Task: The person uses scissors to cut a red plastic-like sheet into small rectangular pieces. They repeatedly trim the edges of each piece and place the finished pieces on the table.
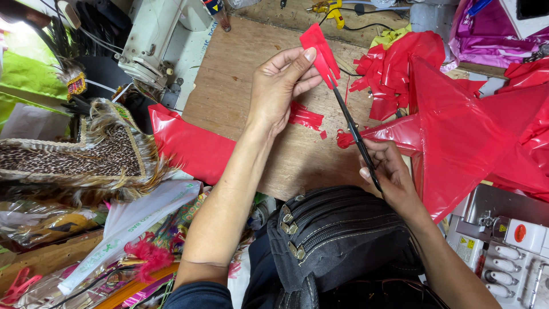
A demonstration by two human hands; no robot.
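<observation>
A red plastic strip (319, 48) is pinched in the left hand (280, 86) over the bench (240, 80) middle; black scissors (354, 134) are clamped in the right hand (392, 174) near the front edge, hemmed by a red star (457, 131).

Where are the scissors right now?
In the head view, right of centre: the scissors are in the right hand, blades reaching the red plastic piece pinched by the left hand above the wooden board.

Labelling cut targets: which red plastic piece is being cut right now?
The small folded red strip pinched in the left hand, scissors at it; the other red pieces lie on the table.
</observation>
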